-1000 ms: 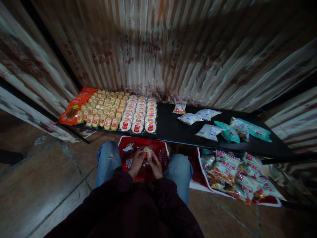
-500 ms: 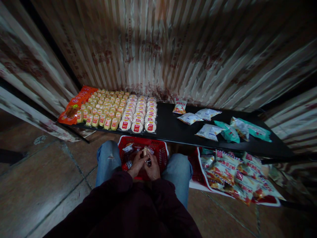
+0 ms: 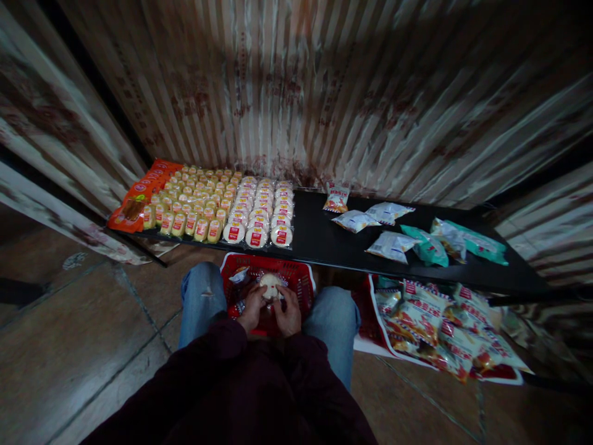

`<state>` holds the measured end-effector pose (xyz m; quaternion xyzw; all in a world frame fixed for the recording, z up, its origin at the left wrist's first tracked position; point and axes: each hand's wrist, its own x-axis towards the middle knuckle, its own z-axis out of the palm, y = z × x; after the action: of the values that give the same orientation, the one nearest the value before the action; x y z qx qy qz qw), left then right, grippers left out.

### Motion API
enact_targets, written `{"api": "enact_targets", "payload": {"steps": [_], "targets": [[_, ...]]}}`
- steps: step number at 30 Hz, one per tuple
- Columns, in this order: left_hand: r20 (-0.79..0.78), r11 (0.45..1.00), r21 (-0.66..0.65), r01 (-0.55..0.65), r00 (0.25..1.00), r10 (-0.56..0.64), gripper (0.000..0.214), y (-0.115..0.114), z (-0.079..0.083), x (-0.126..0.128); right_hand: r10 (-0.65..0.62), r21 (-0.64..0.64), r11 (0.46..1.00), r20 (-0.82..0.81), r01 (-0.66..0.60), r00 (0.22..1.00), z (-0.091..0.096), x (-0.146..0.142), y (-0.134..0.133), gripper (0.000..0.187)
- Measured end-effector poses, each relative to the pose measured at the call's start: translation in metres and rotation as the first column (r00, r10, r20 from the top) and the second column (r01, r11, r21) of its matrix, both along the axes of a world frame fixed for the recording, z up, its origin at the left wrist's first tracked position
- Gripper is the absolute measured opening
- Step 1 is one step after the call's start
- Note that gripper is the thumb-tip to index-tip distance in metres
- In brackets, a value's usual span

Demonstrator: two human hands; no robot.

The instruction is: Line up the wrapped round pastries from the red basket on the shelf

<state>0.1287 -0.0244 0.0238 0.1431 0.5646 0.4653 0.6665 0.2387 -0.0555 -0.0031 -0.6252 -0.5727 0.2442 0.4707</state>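
Note:
Between both hands is a round, pale wrapped cake, its flat face turned up toward me. My left hand grips its left edge, and my right hand pinches its right edge. Both hands are over a red basket between my knees. Inside that basket lie a small white-and-blue packet and a red packet, partly hidden by my left hand. On the shelf just beyond stand rows of similar round wrapped cakes.
The black shelf also bears rows of small yellow wrapped cakes, an orange bag, white packets and green packets. A second basket at the right is heaped with snack bags. Striped curtain hangs behind.
The round cake has been turned from edge-on to flat face up between my hands. My fingers have moved apart to its sides. Shelf and baskets look the same.

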Motion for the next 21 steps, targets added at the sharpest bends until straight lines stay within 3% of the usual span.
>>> {"api": "enact_targets", "payload": {"steps": [7, 12, 16, 21], "targets": [[0.112, 0.996, -0.033, -0.078, 0.990, 0.081, 0.020, 0.0011, -0.0014, -0.0002, -0.026, -0.058, 0.998, -0.082, 0.021, 0.996, -0.0040, 0.0017, 0.0003, 0.033], [0.165, 0.983, -0.137, -0.126, 0.975, 0.148, 0.012, 0.0041, -0.0059, -0.0022, -0.040, -0.102, 0.994, -0.158, 0.024, 0.987, -0.0060, 0.0026, 0.0008, 0.033], [0.178, 0.986, -0.146, -0.083, 0.978, 0.109, 0.012, 0.0043, -0.0047, -0.0031, -0.055, -0.110, 0.993, -0.187, 0.035, 0.981, -0.0074, 0.0029, 0.0006, 0.033], [0.197, 0.989, -0.134, -0.060, 0.977, 0.086, 0.014, 0.0023, -0.0037, -0.0034, -0.071, -0.049, 0.997, -0.078, 0.067, 0.994, -0.0104, 0.0041, 0.0010, 0.031]]}}
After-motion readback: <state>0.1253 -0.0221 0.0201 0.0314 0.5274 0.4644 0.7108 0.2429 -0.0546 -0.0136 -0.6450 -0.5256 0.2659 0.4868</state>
